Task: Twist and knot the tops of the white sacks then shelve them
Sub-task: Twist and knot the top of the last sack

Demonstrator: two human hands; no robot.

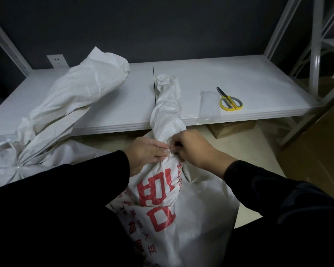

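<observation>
Both hands are on the gathered neck of the printed sack [162,199], the left hand [143,153] wrapped round the cloth from one side and the right hand [193,149] pinching it from the other with curled fingers. The sack stands on the floor just before the shelf [249,78], and its twisted top [167,105] leans over the middle of the front edge. From my remote seat I judge the twist made and the knot not yet tied. The next move calls for holding the neck tight while the long tail is looped round and pulled through, so the twist does not slacken. I count two white sacks. The second sack [81,87] is draped over the shelf's left front edge. One pair of scissors [230,101] and one clear packet [209,105] lie side by side near the front edge, toward the right end.
</observation>
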